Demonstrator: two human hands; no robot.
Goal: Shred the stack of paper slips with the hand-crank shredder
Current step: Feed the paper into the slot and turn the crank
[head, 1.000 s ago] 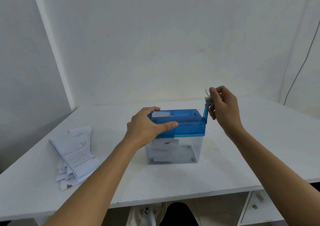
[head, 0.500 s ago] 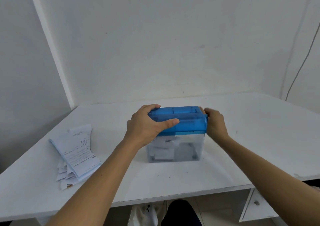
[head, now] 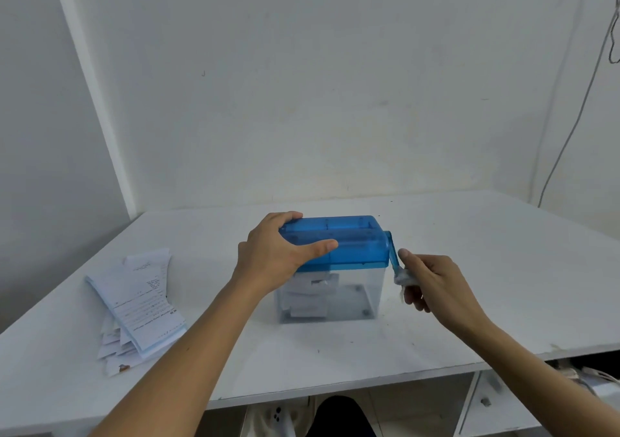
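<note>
A hand-crank shredder with a blue top point(head: 349, 242) and a clear bin point(head: 355, 297) stands mid-table. White paper pieces lie inside the bin. My left hand point(head: 275, 252) grips the left end of the blue top, thumb along its front. The blue crank arm point(head: 393, 255) points down on the right side, its knob wrapped in white material. My right hand point(head: 429, 282) pinches that knob, low beside the bin. A fanned stack of printed paper slips point(head: 137, 305) lies on the table to the left, apart from both hands.
The white table point(head: 469, 285) meets white walls behind and at left. A thin cable point(head: 570, 128) hangs down the right wall. Drawers point(head: 486, 403) sit under the table's front right edge, and dark clothing shows below the front edge.
The crank has swung from pointing up, over the far side, to pointing down at the near right. My right hand followed it. My left hand stayed on the blue top.
</note>
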